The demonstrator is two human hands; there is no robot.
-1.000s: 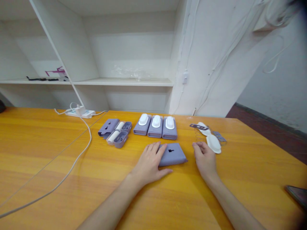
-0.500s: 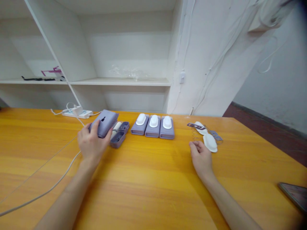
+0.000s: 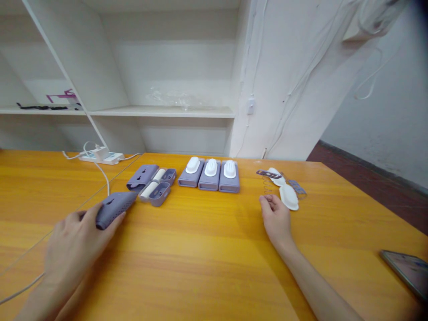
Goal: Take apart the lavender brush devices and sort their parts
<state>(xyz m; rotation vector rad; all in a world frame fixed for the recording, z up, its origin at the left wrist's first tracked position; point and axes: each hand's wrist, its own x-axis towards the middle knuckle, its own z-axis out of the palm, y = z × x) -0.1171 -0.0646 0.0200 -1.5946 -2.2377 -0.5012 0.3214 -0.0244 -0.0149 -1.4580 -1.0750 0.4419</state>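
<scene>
My left hand grips a flat lilac plastic cover low over the orange table, at the left front. Just beyond it lie another lilac cover and an open lilac case holding white rollers. Three closed lilac units with white tops stand in a row behind the middle. My right hand rests on the table with its fingers curled inward; nothing shows in them. It lies just short of two white oval pieces, a thin wire spring and small lilac parts.
A white power strip sits at the back left, its cable running forward past my left hand. A phone lies at the table's right front edge. White shelving stands behind the table.
My left hand has carried the lilac cover from the middle of the table over the open case and down to the left front. My right hand has barely moved.
</scene>
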